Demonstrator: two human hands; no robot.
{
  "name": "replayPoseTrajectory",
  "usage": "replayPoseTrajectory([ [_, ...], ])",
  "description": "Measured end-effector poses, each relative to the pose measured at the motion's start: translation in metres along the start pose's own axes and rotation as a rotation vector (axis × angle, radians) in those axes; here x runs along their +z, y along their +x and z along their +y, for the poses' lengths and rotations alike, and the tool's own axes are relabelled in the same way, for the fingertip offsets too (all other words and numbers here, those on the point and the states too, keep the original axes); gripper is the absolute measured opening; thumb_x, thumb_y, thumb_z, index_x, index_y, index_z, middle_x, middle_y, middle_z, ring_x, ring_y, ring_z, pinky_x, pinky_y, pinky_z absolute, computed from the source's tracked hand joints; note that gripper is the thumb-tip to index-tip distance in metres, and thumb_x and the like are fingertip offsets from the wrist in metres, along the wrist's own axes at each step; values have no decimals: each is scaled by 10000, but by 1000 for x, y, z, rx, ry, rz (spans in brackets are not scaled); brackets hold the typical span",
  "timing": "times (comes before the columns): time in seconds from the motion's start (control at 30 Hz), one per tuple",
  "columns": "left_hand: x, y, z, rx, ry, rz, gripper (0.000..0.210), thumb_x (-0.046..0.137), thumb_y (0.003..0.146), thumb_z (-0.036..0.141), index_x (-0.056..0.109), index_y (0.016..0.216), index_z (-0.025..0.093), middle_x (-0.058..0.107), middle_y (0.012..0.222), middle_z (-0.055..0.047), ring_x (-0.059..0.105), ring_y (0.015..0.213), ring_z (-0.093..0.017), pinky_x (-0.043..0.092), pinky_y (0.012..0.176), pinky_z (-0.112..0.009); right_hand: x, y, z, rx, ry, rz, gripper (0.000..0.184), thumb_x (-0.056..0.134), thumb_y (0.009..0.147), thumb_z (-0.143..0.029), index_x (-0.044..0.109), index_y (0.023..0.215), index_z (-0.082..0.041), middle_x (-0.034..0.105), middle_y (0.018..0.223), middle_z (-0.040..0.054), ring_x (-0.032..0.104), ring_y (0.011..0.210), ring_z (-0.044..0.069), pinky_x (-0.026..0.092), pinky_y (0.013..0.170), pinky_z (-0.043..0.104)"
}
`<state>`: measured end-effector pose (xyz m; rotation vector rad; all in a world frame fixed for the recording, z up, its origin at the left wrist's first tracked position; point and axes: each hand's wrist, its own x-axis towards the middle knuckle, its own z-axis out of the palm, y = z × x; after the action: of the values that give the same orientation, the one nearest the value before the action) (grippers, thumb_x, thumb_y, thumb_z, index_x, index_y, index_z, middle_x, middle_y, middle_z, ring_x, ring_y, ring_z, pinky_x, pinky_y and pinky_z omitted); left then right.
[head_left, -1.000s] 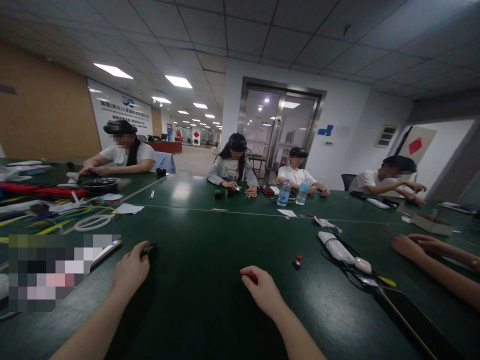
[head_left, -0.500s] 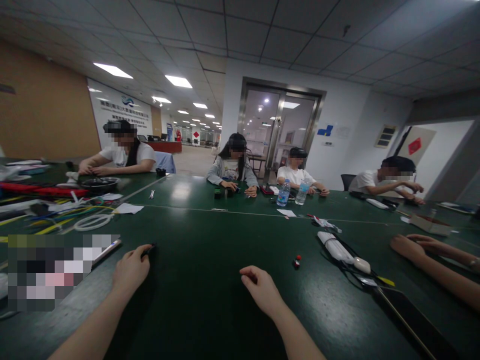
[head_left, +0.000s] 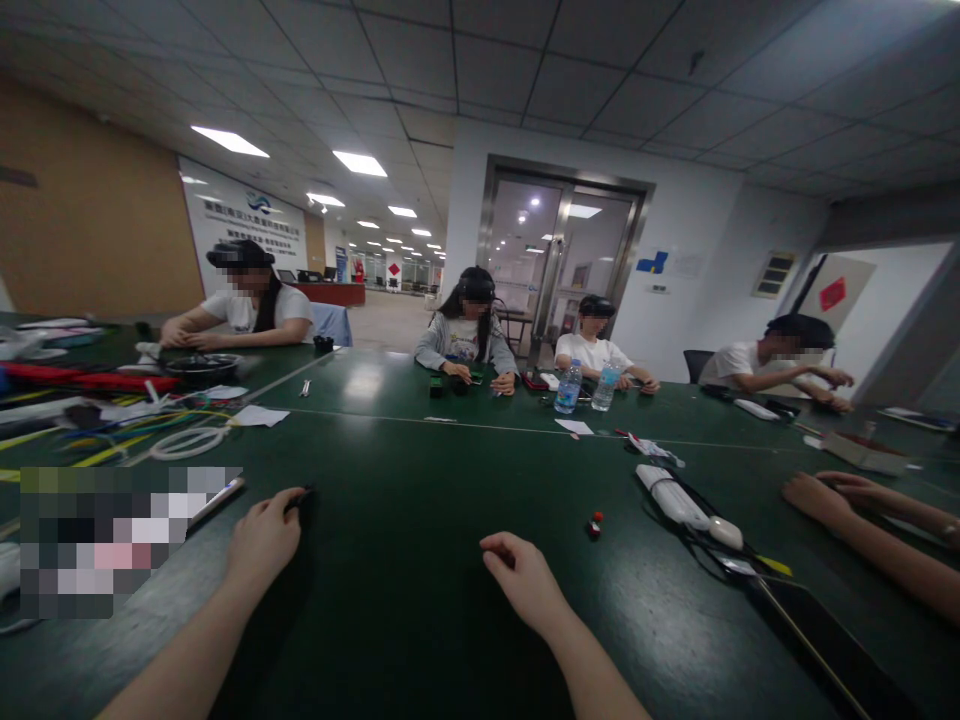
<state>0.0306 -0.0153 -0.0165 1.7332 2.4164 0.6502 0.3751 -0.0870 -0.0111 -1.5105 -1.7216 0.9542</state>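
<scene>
On the left side of the green tabletop (head_left: pixel 397 560), my left hand (head_left: pixel 264 535) is closed with its fingertips on a small dark object (head_left: pixel 300 497). The fingers cover most of that object, so its kind does not show. My right hand (head_left: pixel 521 575) lies on its side at the middle of the table, fingers loosely curved and thumb a little apart. Nothing shows between them. To the right of that hand sits a small red-and-black item (head_left: pixel 595 524), apart from the fingers.
Left of my left hand lie a pixelated screen-like device (head_left: pixel 214 505), a coiled white cable (head_left: pixel 187 442) and several wires. On the right are a white power strip (head_left: pixel 671 497), a dark tablet-like slab (head_left: pixel 825 640) and another person's hands (head_left: pixel 821 500). Two water bottles (head_left: pixel 568 388) stand farther off.
Both my hands keep their place and pose. The view has shifted very slightly. Across the table, a person's hands have moved a little around a small object.
</scene>
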Motion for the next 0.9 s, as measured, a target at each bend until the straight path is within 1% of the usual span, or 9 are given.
replayPoseTrajectory([
  [0.17,1,0,-1,-3,0,5,417,286,822,283,514,1155,181,544,1103,-172,528,1021,-306,426,842,-396,1,1,2,17,-4,-3,252,472,794,-305,571,1016,-238,590,982,3,557,913,157,431,771,290],
  [0.5,1,2,-2,-10,11,-3,439,272,823,264,470,1207,186,546,1104,-176,529,1023,-310,428,830,-406,-1,-3,-3,36,17,-9,246,468,796,-291,574,1013,-246,589,999,-3,554,938,161,435,782,294],
  [0.63,1,3,-4,-4,13,9,421,308,815,284,502,1177,194,568,1068,-155,537,1004,-302,432,827,-405,-1,-3,-3,33,18,-7,244,471,795,-277,573,1014,-251,586,1004,-5,553,938,156,435,792,296],
  [0.8,0,6,-7,-14,19,12,412,326,813,296,519,1153,167,572,1061,-166,514,1035,-305,411,855,-398,-1,-2,-1,25,17,-4,249,467,796,-290,573,1017,-248,585,1002,-1,553,932,159,437,785,296],
  [0.9,-3,6,-10,-33,20,6,417,328,817,314,509,1156,152,567,1058,-178,518,1024,-319,420,828,-402,0,-1,-1,22,14,-7,254,471,792,-292,574,1017,-240,588,994,3,555,922,164,434,779,294],
])
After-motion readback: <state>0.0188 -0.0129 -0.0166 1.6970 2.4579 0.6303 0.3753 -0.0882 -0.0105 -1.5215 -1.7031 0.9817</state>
